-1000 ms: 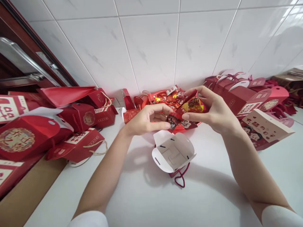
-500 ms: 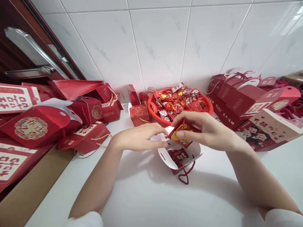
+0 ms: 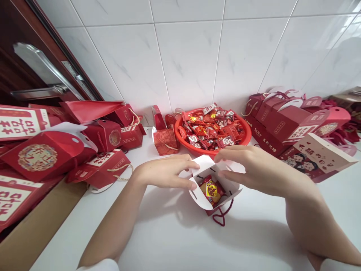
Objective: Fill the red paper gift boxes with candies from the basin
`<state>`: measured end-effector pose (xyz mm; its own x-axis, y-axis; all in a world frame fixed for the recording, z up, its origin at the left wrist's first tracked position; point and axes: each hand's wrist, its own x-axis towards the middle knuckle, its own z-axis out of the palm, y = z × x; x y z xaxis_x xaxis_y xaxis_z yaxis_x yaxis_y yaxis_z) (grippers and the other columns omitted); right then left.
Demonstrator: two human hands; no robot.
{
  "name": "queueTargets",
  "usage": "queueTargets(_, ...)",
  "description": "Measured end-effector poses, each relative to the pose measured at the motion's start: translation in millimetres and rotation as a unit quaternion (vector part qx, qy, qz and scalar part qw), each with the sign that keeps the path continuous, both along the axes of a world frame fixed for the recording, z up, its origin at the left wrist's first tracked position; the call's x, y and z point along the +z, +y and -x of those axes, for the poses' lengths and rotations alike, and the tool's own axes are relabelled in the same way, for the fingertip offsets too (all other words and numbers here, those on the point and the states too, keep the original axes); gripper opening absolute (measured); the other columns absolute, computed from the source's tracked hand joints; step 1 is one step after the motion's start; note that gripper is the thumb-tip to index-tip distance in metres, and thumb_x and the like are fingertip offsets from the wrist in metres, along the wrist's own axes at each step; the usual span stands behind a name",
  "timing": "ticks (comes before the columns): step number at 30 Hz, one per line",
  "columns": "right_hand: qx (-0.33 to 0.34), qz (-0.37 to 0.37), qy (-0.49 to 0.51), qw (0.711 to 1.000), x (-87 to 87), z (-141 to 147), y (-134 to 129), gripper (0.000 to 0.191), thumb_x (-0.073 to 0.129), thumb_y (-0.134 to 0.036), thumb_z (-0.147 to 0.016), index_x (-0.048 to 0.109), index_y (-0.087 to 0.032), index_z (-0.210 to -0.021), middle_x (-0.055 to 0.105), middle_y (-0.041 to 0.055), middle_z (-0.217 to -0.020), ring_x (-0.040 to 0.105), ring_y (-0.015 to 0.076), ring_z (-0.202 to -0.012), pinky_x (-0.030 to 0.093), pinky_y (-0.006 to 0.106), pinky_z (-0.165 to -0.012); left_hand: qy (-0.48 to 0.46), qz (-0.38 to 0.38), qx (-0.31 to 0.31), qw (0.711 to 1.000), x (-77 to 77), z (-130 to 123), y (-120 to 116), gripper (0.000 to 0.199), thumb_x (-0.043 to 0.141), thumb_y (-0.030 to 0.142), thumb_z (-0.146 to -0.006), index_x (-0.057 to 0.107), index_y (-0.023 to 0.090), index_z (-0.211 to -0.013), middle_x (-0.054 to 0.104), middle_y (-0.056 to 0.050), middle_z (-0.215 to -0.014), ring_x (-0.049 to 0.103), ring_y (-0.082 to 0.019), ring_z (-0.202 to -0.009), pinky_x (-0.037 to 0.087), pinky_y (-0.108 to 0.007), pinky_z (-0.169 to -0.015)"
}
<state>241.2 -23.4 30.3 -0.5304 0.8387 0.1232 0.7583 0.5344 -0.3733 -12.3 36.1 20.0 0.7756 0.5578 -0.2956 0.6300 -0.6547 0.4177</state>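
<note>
A small gift box [image 3: 203, 199] with white insides and raised flaps stands open in front of me on the white table. Inside it lies a red wrapped candy packet [image 3: 212, 191] with a yellow label, on top of other red wrappers. My left hand [image 3: 169, 171] holds the box's left side, thumb and forefinger apart at the flaps. Over the right flap, my right hand [image 3: 245, 167] is open with its fingers apart and nothing in it. A dark red cord handle [image 3: 222, 216] hangs from the box's near side.
Behind the box, a red plastic basket [image 3: 184, 145] holds many wrapped candies. Red gift boxes [image 3: 47, 150] are heaped at the left beside the door handle [image 3: 39, 92]; more boxes [image 3: 284, 118] stand at the right. A patterned red box [image 3: 166, 142] is left of the basket, by the tiled wall.
My right hand has let go of the candy packet, which now lies in the gift box. That hand has opened and shifted slightly right. My left hand stays at the box.
</note>
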Motion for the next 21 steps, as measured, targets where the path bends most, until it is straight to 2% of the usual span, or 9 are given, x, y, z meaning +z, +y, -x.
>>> queueTargets(5,0.047,0.036,-0.054,0.997,5.3,-24.7,-10.5,0.030,0.066,-0.047,-0.087,0.071,-0.027,-0.109,0.071,0.0075,-0.110,0.068,0.0249,-0.090,0.050,0.033,-0.073,-0.031,0.012,0.008,0.999,-0.7,2.0,-3.8,0.054,0.059,0.061,-0.087,0.065,0.026,-0.127,0.066,-0.006,-0.113,0.062,-0.024,-0.103,0.044,-0.028,-0.087)
queueTargets(8,0.063,0.056,-0.090,0.992,3.3,-28.1,-11.2,0.038,0.071,-0.052,-0.080,0.070,-0.028,-0.110,0.070,0.0072,-0.117,0.068,0.0275,-0.094,0.050,0.034,-0.074,-0.025,0.001,0.015,1.000,1.8,0.8,-9.8,0.056,0.060,0.061,-0.086,0.065,0.025,-0.128,0.065,-0.006,-0.114,0.062,-0.026,-0.106,0.044,-0.028,-0.088)
queueTargets(10,0.044,0.056,-0.112,0.991,2.7,-22.6,-9.8,0.032,0.070,-0.048,-0.082,0.070,-0.026,-0.105,0.071,0.0064,-0.112,0.068,0.0267,-0.091,0.048,0.033,-0.072,-0.006,-0.004,0.023,1.000,5.0,-0.4,-15.5,0.055,0.061,0.060,-0.086,0.065,0.025,-0.128,0.065,-0.006,-0.115,0.062,-0.026,-0.107,0.044,-0.029,-0.088)
queueTargets(13,-0.014,0.049,-0.174,0.983,3.2,-8.5,-6.6,0.017,0.068,-0.036,-0.084,0.068,-0.022,-0.094,0.071,0.0054,-0.094,0.066,0.0241,-0.080,0.043,0.031,-0.065,-0.007,-0.009,0.026,1.000,10.5,-1.9,-24.7,0.051,0.062,0.056,-0.088,0.065,0.025,-0.129,0.064,-0.006,-0.119,0.062,-0.027,-0.108,0.045,-0.029,-0.088)
queueTargets(16,-0.063,0.044,-0.234,0.969,1.9,3.1,-3.3,0.014,0.068,-0.030,-0.083,0.062,-0.019,-0.091,0.068,0.0045,-0.083,0.064,0.0223,-0.073,0.035,0.029,-0.057,-0.056,0.001,-0.022,0.998,12.3,-4.3,-31.8,0.040,0.063,0.047,-0.090,0.067,0.027,-0.124,0.064,-0.005,-0.120,0.062,-0.026,-0.110,0.045,-0.030,-0.091)
queueTargets(21,-0.076,0.022,-0.262,0.962,-8.2,12.4,2.9,0.030,0.073,-0.027,-0.076,0.056,-0.017,-0.100,0.064,0.0037,-0.076,0.063,0.0222,-0.071,0.027,0.028,-0.053,-0.078,0.030,-0.105,0.991,2.5,-14.4,-32.5,0.023,0.072,0.032,-0.085,0.071,0.023,-0.106,0.068,-0.006,-0.117,0.062,-0.026,-0.111,0.044,-0.030,-0.095)
